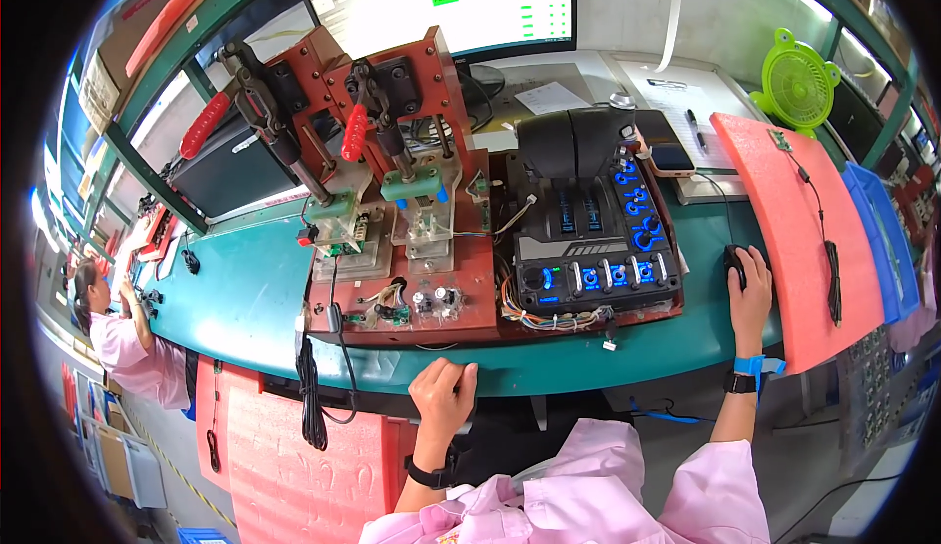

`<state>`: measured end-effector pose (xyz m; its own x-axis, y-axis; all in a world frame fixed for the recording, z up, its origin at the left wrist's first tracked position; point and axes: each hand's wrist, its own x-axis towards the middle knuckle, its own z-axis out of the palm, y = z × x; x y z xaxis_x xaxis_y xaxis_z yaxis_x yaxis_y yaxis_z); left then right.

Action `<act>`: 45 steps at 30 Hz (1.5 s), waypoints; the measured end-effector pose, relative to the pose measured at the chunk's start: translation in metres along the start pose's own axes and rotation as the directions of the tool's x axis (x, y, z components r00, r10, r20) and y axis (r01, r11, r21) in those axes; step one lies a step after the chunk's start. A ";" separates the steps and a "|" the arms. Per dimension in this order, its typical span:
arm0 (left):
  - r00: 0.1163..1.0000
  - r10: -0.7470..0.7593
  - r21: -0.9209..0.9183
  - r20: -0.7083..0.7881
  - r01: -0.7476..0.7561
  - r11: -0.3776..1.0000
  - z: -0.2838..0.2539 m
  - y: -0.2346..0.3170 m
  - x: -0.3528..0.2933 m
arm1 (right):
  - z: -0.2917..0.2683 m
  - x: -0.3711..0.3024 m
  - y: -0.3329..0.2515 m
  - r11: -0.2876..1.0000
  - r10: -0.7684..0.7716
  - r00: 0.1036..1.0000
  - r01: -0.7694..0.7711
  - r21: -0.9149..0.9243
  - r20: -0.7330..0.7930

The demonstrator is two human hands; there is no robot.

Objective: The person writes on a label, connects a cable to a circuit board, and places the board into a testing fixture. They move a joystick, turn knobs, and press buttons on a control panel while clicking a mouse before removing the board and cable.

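My left hand (443,395) is curled into a loose fist at the front edge of the green table, with nothing showing in it. Over on the right, my right hand (751,294) lies over a black computer mouse (733,266), fingers around it. Between my hands stands a black throttle control unit (594,221) with blue-lit knobs and switches, its two lever grips at the back. To its left is a red test fixture (456,294) with two toggle clamps, whose red handles (355,132) stand raised. A green circuit board (345,247) with a black cable sits under the left clamp.
Behind the fixture a monitor (451,5) is lit. Pink foam sheets (799,240) lean at the right beside a blue tray (880,240) and a green fan (799,83). A coiled black cable (310,397) hangs over the table edge. Another person (123,338) works at far left.
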<state>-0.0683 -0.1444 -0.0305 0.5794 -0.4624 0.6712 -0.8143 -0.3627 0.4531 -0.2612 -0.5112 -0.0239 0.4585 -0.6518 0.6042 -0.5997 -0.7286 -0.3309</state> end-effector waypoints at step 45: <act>0.868 0.391 0.339 -0.307 -0.284 0.897 -0.199 -0.010 0.211 | -0.010 -0.094 -0.321 0.487 -0.793 0.221 -0.329 0.809 0.568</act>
<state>0.0558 -0.0775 0.2232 0.1742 -0.2947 0.9396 -0.8836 -0.4679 0.0170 -0.1176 -0.2141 0.0329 0.9493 0.3140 -0.0154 0.0874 -0.3108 -0.9464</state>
